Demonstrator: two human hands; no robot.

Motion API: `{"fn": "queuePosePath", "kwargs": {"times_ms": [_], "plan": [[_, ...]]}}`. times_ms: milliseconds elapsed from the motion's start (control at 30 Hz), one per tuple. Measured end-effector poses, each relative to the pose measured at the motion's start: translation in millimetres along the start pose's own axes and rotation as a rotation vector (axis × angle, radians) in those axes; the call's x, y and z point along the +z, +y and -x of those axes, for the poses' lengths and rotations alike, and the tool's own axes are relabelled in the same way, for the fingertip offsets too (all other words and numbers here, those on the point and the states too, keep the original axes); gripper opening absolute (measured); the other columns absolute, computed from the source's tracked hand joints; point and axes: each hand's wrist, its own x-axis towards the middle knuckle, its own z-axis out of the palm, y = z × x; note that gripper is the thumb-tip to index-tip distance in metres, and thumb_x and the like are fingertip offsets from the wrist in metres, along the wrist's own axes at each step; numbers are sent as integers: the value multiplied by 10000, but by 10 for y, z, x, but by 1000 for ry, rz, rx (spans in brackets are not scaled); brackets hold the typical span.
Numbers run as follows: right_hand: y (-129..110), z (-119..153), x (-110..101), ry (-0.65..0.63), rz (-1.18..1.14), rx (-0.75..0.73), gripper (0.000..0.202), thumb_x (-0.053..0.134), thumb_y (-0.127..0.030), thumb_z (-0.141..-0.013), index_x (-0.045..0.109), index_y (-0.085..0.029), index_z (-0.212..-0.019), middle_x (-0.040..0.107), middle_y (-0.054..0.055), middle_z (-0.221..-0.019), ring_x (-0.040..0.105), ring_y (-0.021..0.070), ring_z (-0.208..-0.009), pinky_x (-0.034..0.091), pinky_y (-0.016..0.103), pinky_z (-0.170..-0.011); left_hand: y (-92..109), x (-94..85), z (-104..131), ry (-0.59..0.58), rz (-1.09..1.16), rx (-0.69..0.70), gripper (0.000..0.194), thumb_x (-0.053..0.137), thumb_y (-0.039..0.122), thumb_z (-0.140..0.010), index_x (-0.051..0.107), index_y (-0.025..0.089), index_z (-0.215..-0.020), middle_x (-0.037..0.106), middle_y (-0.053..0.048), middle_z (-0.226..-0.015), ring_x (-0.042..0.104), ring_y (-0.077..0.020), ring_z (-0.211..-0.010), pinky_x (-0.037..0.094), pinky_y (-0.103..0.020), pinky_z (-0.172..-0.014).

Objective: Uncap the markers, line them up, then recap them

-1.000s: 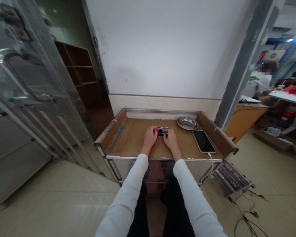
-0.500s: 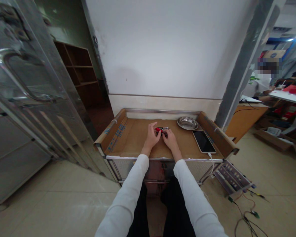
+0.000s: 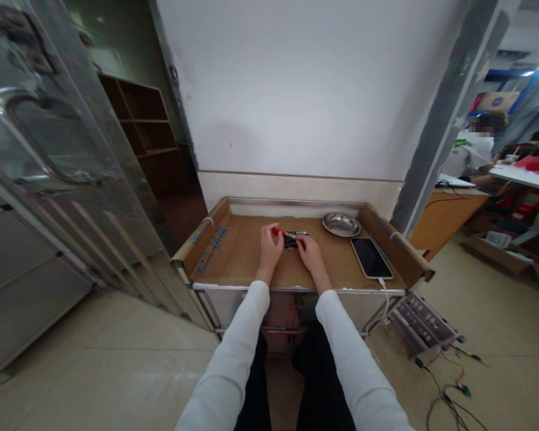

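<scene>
A slim red marker (image 3: 285, 234) is stretched slantwise between my two hands, over the cardboard-lined cart top. My left hand (image 3: 270, 245) pinches its upper-left end between thumb and fingers. At the lower-right end, the fingers of my right hand (image 3: 311, 252) are closed on it. Just under and behind the marker lie dark, pen-like pieces (image 3: 290, 244), partly covered by it and by my fingers; they are too small to tell apart.
On the cart's cardboard liner (image 3: 247, 263) stand a shiny metal bowl (image 3: 341, 224) and a phone (image 3: 371, 258) with a white cable (image 3: 386, 299). Raised cardboard sides bound the cart. An electrical box (image 3: 424, 323) and wires (image 3: 451, 398) lie on the floor at right. A person sits far right.
My hands have moved apart, the left one leftward. The red marker now shows at greater length between them, and the dark pieces beneath are more visible.
</scene>
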Motion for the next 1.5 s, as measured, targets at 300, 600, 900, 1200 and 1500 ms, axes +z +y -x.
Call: {"fn": "queuePosePath", "kwargs": {"times_ms": [300,600,900,1200,1500], "plan": [[-67,2,-53,79,301,133,285,346,-250,-981,607,-149,-1032,666,109,-1020,580,202,-952,391,302,-833,27,9,26,-365,103,1,116,523,115,-823,566,186,-905,572,-38,-925,578,-142,-852,506,-287,-791],[-85,-9,-71,114,369,200,298,325,-245,-985,600,-142,-1038,654,110,-993,562,197,-931,365,298,-813,65,6,71,-701,-72,55,121,555,99,-768,587,191,-841,600,-33,-859,567,-175,-825,478,-326,-816],[-40,-1,-52,87,292,154,314,320,-273,-985,600,-149,-1056,631,120,-1002,543,207,-949,372,308,-828,-3,35,81,-620,-198,25,131,548,84,-777,574,198,-836,580,-56,-926,558,-207,-927,474,-377,-885],[-67,8,-53,60,290,111,257,402,-272,-965,628,-163,-1024,620,107,-1007,546,205,-936,394,304,-824,-79,87,101,-551,-212,-7,72,565,111,-810,563,180,-831,556,-64,-920,551,-217,-950,473,-396,-902],[-91,24,-63,-73,207,-13,188,499,-215,-902,666,-191,-987,620,91,-1020,565,203,-950,418,312,-849,-178,151,112,-508,-232,-76,42,548,134,-846,540,174,-833,533,-46,-908,556,-182,-884,482,-372,-873]]}}
